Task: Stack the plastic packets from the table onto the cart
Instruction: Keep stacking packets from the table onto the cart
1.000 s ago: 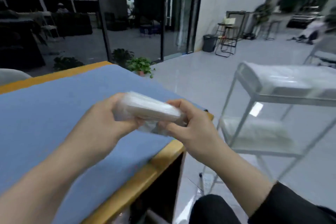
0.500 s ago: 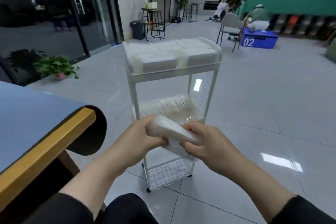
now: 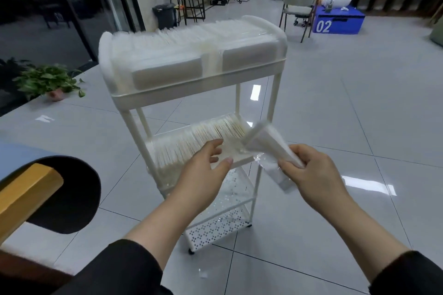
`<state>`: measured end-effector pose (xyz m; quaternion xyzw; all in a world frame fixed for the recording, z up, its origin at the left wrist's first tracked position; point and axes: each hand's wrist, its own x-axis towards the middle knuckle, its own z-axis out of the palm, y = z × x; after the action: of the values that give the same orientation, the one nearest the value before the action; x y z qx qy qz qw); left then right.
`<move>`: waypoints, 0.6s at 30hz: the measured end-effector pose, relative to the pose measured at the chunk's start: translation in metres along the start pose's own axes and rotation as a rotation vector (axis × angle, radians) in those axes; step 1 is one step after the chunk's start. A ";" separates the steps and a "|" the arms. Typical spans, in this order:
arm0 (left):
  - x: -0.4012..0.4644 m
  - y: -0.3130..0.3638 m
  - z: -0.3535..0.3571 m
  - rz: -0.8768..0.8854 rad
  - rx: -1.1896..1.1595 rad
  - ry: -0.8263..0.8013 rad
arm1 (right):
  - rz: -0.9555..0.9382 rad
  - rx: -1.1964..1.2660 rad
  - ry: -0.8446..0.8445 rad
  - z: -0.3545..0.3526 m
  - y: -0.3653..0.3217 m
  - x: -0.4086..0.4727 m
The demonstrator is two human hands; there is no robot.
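Observation:
A white three-tier cart [image 3: 199, 90] stands on the floor in front of me. Its top tray is packed with white plastic packets [image 3: 191, 55]. The middle shelf holds a row of upright packets [image 3: 191, 141]. My right hand [image 3: 309, 172] grips a small bundle of clear plastic packets [image 3: 268, 145] just right of the middle shelf. My left hand [image 3: 203, 170] is off the bundle, its fingers relaxed and reaching over the front of the middle shelf's row. The bottom perforated shelf [image 3: 215, 223] shows no packets.
The table's corner [image 3: 28, 189], with its blue cover and wooden edge, sits at the lower left. A potted plant [image 3: 48, 81] stands by the glass wall. Stools, a bin [image 3: 165, 15], a chair [image 3: 298, 7] and a blue box [image 3: 338, 20] lie farther back on the tiled floor.
I have turned from the table to the cart and come closer. My left hand has let go of the bundle and reached to the middle shelf; my right hand alone holds the packets.

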<state>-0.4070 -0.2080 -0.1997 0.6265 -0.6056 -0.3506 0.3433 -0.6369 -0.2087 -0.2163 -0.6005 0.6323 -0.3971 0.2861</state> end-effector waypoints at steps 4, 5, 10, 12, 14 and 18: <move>0.016 -0.009 0.007 0.005 0.046 -0.010 | 0.096 -0.017 0.126 -0.025 0.028 0.019; 0.020 -0.012 0.008 0.005 0.054 -0.012 | 0.113 -0.011 0.171 -0.032 0.034 0.026; 0.047 -0.022 0.018 -0.016 0.050 -0.024 | 0.089 -0.023 0.198 -0.038 0.027 0.096; 0.061 -0.020 0.022 -0.019 0.039 -0.024 | 0.099 0.004 0.106 -0.029 0.019 0.132; 0.076 -0.015 0.025 -0.021 0.026 -0.013 | 0.124 0.019 0.011 -0.017 0.013 0.163; 0.108 -0.003 0.031 -0.001 0.032 0.012 | 0.135 -0.020 -0.114 0.009 0.013 0.210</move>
<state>-0.4293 -0.3162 -0.2209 0.6343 -0.6086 -0.3374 0.3368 -0.6604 -0.4179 -0.2084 -0.5809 0.6581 -0.3355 0.3418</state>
